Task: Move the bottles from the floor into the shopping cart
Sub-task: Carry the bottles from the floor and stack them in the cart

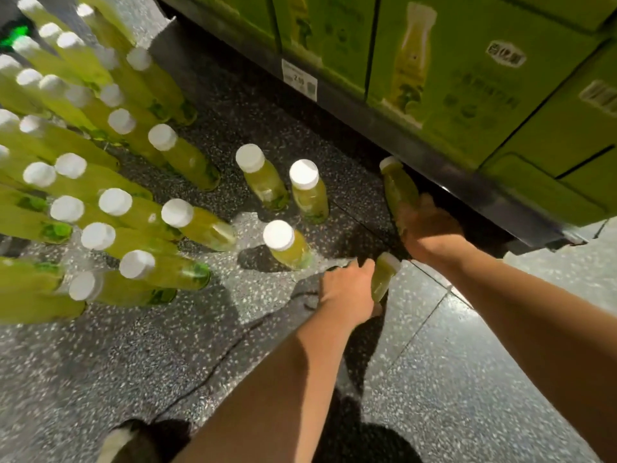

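Forearms are reaching down from the near edge, with a shoe (pixel 117 442) showing near left. Left hand (pixel 347 292) is gripping the left bottle (pixel 384 279), fingers curled round its body, cap tilting far and right, base hanging just off the floor (pixel 167 362). Right hand (pixel 430 228) is wrapping the right bottle (pixel 399 192), long axis pointing far with cap leading, close under the shelf (pixel 334 105) of boxes (pixel 467 78). Both hands are full, so no pick seems to be coming, rather a carry. Cart is not showing, so its direction is unknown. Standing bottles (pixel 133 202) are crowding the left; the nearest one (pixel 287 245) is standing upright just far-left of the left hand, which is nearer to it.
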Tool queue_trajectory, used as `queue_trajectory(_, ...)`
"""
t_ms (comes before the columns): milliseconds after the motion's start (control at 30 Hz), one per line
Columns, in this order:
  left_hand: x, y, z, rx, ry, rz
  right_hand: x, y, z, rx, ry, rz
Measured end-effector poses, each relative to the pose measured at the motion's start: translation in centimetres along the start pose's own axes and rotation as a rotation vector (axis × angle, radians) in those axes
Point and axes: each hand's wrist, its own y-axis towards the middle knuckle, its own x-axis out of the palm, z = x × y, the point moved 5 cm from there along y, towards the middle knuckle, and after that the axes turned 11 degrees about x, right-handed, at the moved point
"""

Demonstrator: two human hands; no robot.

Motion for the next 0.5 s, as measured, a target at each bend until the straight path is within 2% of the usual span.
queue_trajectory(133, 0.4, -0.3, -0.9, -0.142, -0.072, 0.017, 0.5, 0.5, -0.1, 0.048, 0.082, 0.063)
queue_trajectory(267, 1.0, -0.5, -2.0, -0.207, -0.171, 0.043, 1.4, 0.8, -0.2, 0.203, 0.192, 0.018)
queue_trajectory(433, 1.5, -1.2, -2.9, -0.245, -0.187, 0.035, 1.5, 0.3, -0.5, 0.342, 0.14, -0.196)
queue_trajectory(500, 1.7, -1.4, -3.1, -0.233, -0.185, 0.027, 2.2, -0.5, 0.2, 0.345, 0.149, -0.257)
